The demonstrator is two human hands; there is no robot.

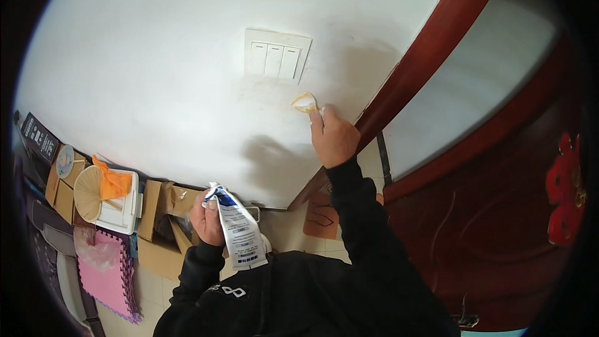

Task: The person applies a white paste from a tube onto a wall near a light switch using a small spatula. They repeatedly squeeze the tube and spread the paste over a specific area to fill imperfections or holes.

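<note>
My right hand (pixel 334 134) is raised against the white wall (pixel 156 75) and presses a small yellow-white sponge (pixel 304 102) onto it, just below and to the right of a white triple light switch (pixel 276 56). The wall around the sponge looks faintly smudged. My left hand (pixel 206 218) is lower, near my chest, and grips a white and blue squeeze tube (pixel 237 228) with its flat end pointing down. Both arms wear black sleeves.
A dark red wooden door frame (pixel 430 43) runs diagonally right of my right hand, with a red door (pixel 499 212) and a red ornament (pixel 564 190) beyond. On the floor at left lie cardboard boxes (pixel 156 224), a round straw fan (pixel 87 192), a pink foam mat (pixel 103 271) and a white appliance (pixel 125 212).
</note>
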